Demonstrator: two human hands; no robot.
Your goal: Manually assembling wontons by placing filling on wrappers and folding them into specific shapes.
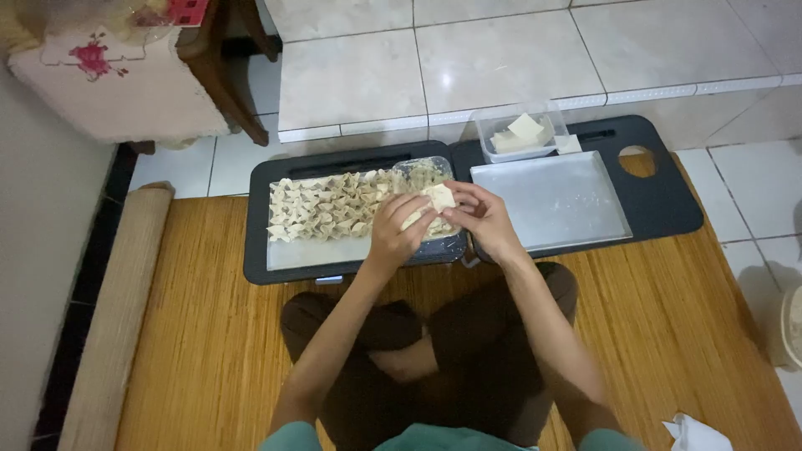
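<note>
Both my hands meet over the low dark table [668,200]. My left hand [398,230] and my right hand [484,219] together pinch a pale square dumpling wrapper [438,198], folding it. Under them sits a clear tub of filling [418,171]. To the left, a metal tray [309,253] carries several rows of folded dumplings [322,209]. To the right lies a bare metal tray [555,200].
A clear box of stacked square wrappers [522,132] stands at the table's far edge. A round hole [639,161] is in the table's right end. A rolled mat [117,317] lies on the left, crumpled tissue [693,434] at bottom right. I sit cross-legged on a woven mat.
</note>
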